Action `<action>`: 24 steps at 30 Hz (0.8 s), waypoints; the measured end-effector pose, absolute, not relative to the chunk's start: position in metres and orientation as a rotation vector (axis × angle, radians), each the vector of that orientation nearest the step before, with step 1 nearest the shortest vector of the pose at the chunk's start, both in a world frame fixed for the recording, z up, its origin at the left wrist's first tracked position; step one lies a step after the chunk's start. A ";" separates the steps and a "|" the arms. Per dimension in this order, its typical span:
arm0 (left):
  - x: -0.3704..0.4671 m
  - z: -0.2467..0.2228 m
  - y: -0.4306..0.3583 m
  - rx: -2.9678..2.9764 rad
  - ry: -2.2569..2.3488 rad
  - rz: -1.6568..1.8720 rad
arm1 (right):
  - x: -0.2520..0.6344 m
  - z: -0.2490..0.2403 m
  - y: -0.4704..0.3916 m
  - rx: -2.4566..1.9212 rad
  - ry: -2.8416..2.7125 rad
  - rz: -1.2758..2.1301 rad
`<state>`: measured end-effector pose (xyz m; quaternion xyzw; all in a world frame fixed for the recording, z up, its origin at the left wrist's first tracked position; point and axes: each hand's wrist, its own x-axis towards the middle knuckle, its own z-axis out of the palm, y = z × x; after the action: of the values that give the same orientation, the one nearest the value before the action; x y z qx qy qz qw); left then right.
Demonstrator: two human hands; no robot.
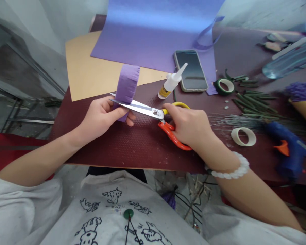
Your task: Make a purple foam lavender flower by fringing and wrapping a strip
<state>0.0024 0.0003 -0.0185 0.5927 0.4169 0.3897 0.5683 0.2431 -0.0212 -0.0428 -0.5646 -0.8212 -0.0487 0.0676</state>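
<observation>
My left hand (105, 114) pinches a purple paper strip (127, 83), whose upper part curls up and away and shows fine cuts along its right edge. In my right hand (191, 126) is a pair of scissors (145, 109) with one yellow and one red handle. The slightly parted blades point left and lie across the strip, just above my left thumb. Part of the strip hangs below the blades, behind my left fingers. A white glue bottle (169, 85) with a pointed nozzle stands just beyond the scissors.
Beyond lie purple paper (148, 44), a tan sheet (86, 68) and a phone (191, 70). To the right are green tape (223, 86), green stem pieces (255, 103), thin wires (226, 120), a white tape roll (243, 136) and a blue glue gun (290, 146).
</observation>
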 end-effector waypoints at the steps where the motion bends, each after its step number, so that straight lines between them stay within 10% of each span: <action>1: 0.002 -0.018 0.000 1.401 0.982 0.920 | 0.243 -0.043 -0.021 -1.703 -2.475 -0.149; 24: 0.001 -0.016 0.003 1.427 0.957 0.911 | 0.245 -0.041 -0.024 -1.574 -2.488 -0.076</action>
<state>0.0007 0.0026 -0.0159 0.6064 0.4066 0.3869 0.5632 0.2450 -0.0242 -0.0407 -0.5319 -0.8407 -0.0258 0.0980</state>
